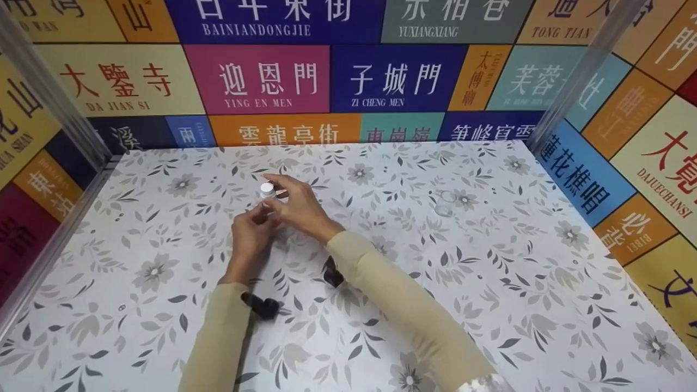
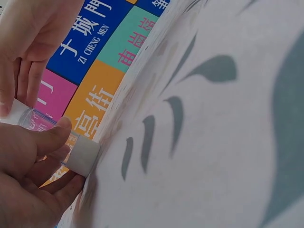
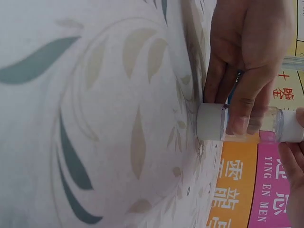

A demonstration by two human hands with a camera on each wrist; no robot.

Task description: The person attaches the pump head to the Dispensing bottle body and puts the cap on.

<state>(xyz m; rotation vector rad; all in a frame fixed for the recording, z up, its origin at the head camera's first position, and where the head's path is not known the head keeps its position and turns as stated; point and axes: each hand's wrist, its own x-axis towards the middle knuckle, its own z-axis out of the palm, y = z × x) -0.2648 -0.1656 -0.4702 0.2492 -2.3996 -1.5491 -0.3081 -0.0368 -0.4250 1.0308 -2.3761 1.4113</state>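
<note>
A small clear bottle (image 3: pixel 267 124) stands upright on the table, with a white bottom section (image 2: pixel 84 156) and a white cap (image 1: pixel 267 188) on top. My left hand (image 1: pixel 251 231) grips the bottle low on its body, thumb on one side and fingers on the other. From the right, my right hand (image 1: pixel 303 206) reaches over and pinches the cap between thumb and fingers; only its fingertips show at the edge of the right wrist view. Most of the bottle's body is hidden by the hands in the head view.
A small transparent container (image 1: pixel 444 204) stands on the right part of the table. White cloth with grey leaves and flowers covers the table (image 1: pixel 490 305). Colourful panels with lettering (image 1: pixel 261 79) rise behind and at both sides.
</note>
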